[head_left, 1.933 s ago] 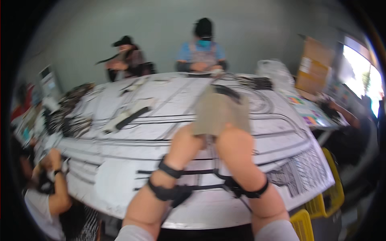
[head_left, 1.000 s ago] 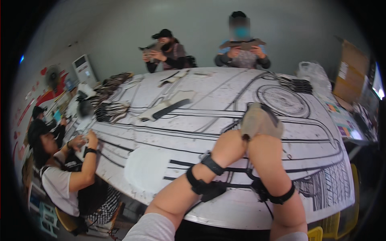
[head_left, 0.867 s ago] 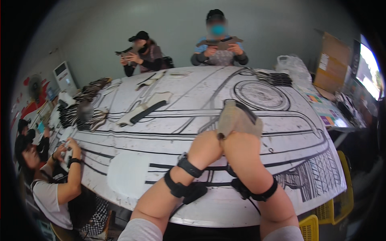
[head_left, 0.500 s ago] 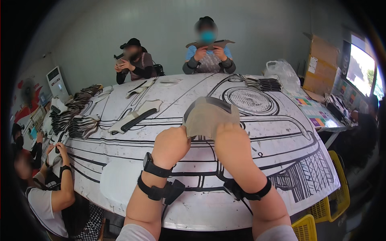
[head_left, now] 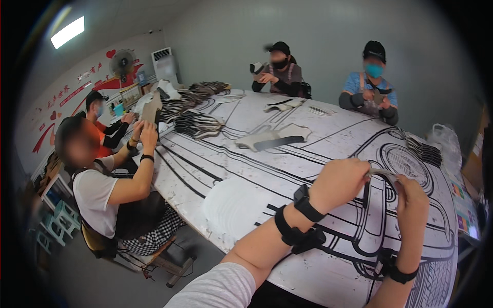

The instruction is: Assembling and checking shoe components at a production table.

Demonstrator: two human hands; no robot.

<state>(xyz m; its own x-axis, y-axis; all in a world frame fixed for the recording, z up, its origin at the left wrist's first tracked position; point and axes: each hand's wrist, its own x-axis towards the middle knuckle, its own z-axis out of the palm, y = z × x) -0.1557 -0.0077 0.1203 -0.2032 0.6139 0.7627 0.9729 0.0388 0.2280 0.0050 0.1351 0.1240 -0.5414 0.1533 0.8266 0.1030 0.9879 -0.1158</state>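
Observation:
Over the right part of the table [head_left: 318, 179], my left hand [head_left: 341, 179] and my right hand [head_left: 412, 197] hold a thin grey-beige piece [head_left: 382, 173] between them. It is bent into an arch and shows almost edge-on. The fingers of both hands are closed on its two ends, and some fingertips are hidden. Left of it lies a flat beige piece [head_left: 295, 133] with a black strip. Farther back is another beige and black piece [head_left: 282, 104].
Stacks of similar pieces [head_left: 197, 123] cover the far left of the table. A smaller dark stack [head_left: 423, 150] and a clear plastic bag [head_left: 446, 141] are at the right. A co-worker [head_left: 110, 185] sits at the left edge; others work along the far side and far left.
The view has swung left, so the table and far co-workers appear shifted right. The held piece has turned from its broad face to nearly edge-on; both hands still grip it.

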